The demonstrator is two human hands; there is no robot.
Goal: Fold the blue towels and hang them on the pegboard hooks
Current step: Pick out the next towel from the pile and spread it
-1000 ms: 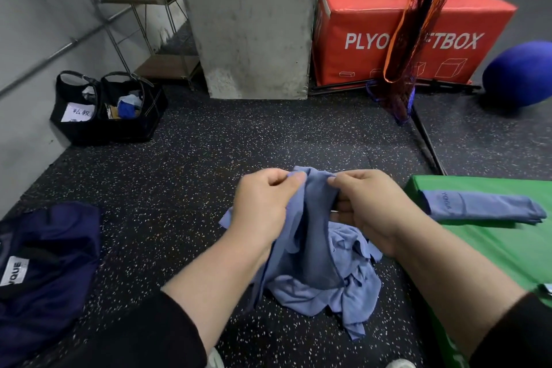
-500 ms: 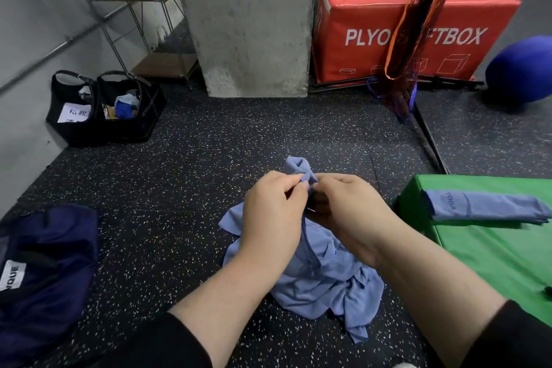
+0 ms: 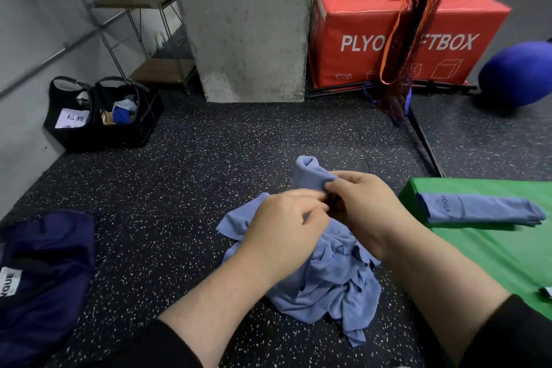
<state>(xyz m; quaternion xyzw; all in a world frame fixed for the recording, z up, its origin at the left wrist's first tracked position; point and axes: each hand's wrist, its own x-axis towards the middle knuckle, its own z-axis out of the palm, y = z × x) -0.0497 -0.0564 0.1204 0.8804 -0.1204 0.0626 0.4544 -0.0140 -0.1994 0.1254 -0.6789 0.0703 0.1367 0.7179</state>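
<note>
A crumpled blue towel (image 3: 331, 287) lies bunched on the speckled black floor in front of me. My left hand (image 3: 283, 224) and my right hand (image 3: 364, 206) meet above it, both pinching the same upper edge of the cloth, and a rolled corner sticks up just beyond my fingers. A second blue towel (image 3: 478, 210), folded into a long strip and marked YOGA, rests on the green mat (image 3: 493, 257) to the right. No pegboard or hooks are in view.
A dark navy bag (image 3: 44, 272) lies at the left. Two black baskets (image 3: 101, 116) stand by the wall under a wire shelf (image 3: 143, 30). A concrete pillar (image 3: 242, 24), a red plyo box (image 3: 397, 33), a hanging net strap (image 3: 409, 27) and a blue ball (image 3: 516, 78) stand ahead.
My hands have come together, from apart on the spread cloth to pinching one spot. The towel's top edge is now gathered, its corner poking up past my right hand.
</note>
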